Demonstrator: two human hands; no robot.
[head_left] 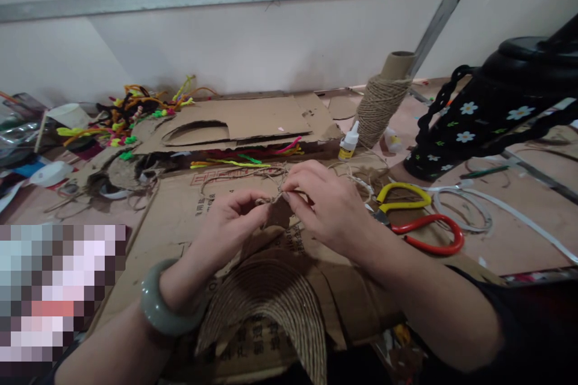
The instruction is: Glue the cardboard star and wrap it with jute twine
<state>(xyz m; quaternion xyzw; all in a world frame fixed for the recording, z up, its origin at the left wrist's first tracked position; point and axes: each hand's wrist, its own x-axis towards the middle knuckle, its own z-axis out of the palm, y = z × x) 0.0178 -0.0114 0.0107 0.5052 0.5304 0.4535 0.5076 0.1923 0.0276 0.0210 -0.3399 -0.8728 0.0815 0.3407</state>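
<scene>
My left hand (pixel 230 222) and my right hand (pixel 325 204) meet over the middle of the table, both pinching a thin jute twine (pixel 271 198) at the top edge of a cardboard piece (pixel 275 216). Fingers of both hands are closed on it. Below my wrists lies a fan-shaped cardboard form wrapped in rows of twine (pixel 271 301). A pale green bangle (pixel 165 307) sits on my left wrist. Loose twine loops (pixel 235 177) trail behind my hands.
Flat cardboard sheets (pixel 244 123) cover the table. A twine spool (pixel 379 105) and small glue bottle (pixel 348 143) stand behind. Scissors with yellow and red handles (pixel 419 225) lie right. Colourful pipe cleaners (pixel 130 111) heap at the back left; a black flowered bag (pixel 478 126) sits right.
</scene>
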